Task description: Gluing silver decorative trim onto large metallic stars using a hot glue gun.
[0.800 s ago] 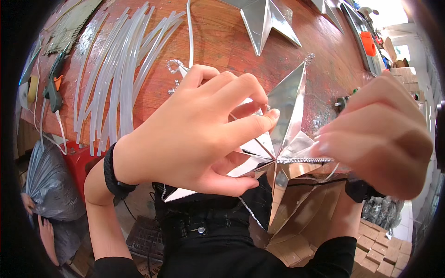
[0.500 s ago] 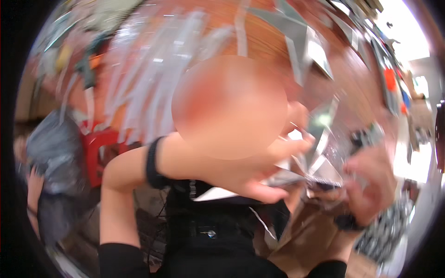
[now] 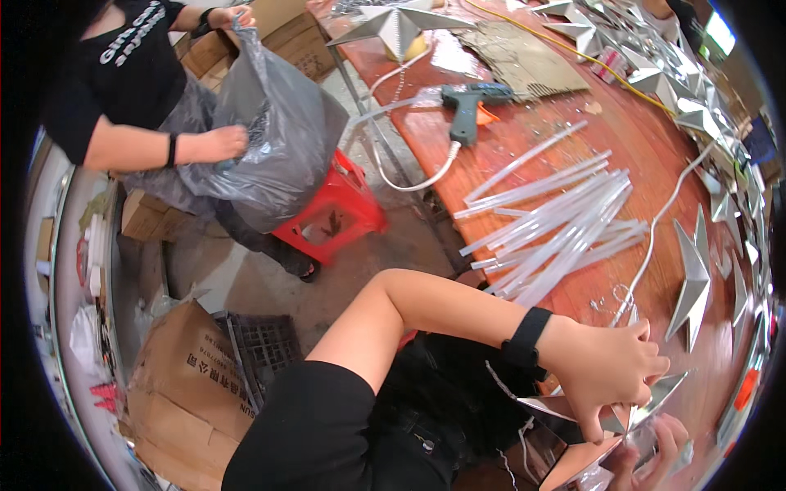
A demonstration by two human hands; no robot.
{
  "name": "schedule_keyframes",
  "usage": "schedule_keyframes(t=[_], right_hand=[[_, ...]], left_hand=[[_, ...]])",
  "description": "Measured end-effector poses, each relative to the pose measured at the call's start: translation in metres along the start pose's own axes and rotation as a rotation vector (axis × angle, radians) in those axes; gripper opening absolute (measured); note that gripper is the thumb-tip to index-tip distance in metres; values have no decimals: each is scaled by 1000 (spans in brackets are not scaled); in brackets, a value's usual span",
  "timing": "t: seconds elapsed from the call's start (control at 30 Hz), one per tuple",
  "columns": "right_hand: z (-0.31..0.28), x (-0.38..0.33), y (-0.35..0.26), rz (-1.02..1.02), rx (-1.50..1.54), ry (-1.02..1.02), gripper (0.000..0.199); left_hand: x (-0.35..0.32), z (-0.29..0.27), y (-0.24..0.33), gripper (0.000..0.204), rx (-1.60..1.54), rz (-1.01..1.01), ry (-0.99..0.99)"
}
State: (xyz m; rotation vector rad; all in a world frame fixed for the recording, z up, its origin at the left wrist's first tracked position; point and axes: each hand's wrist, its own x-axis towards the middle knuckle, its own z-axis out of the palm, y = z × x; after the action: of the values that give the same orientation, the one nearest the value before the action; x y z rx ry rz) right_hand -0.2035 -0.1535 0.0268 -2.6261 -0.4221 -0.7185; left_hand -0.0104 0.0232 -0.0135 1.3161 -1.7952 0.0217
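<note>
A shiny silver star [image 3: 667,385] with folded points lies low at the right, close to my body. My left hand [image 3: 610,360], black band at its wrist, bends over the star from above with curled fingers, its thumb pressing on the metal. From below, my right hand [image 3: 661,450] grips the star's near side, its fingers partly hidden by the glare and the star. White string hangs by the star. Beyond my left hand a bundle of clear glue sticks [image 3: 565,221] lies on the reddish wooden table [image 3: 524,147].
A green glue gun [image 3: 465,114] with a white cord rests near the table's left edge. Several silver stars [image 3: 694,282] line the right side. Across the gap, a person handles a grey plastic bag [image 3: 282,139] on a red stool [image 3: 348,204]. A cardboard box [image 3: 184,368] stands lower left.
My view has swung left, bringing the person, bag and glue gun into clearer sight. Both hands and the star now appear lower and farther right; my hands stay on the star.
</note>
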Motion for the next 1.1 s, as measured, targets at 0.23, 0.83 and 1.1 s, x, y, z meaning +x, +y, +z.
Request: schedule_keyframes(t=[0.23, 0.83, 1.1], right_hand=[[-17, 8, -29, 242, 112, 350, 25], [21, -37, 13, 412, 112, 374, 23], [21, -69, 17, 572, 5, 370, 23]], left_hand=[[-2, 1, 10, 60, 182, 153, 131], [-68, -26, -12, 18, 253, -412, 479], [-68, -13, -10, 17, 544, -248, 498]])
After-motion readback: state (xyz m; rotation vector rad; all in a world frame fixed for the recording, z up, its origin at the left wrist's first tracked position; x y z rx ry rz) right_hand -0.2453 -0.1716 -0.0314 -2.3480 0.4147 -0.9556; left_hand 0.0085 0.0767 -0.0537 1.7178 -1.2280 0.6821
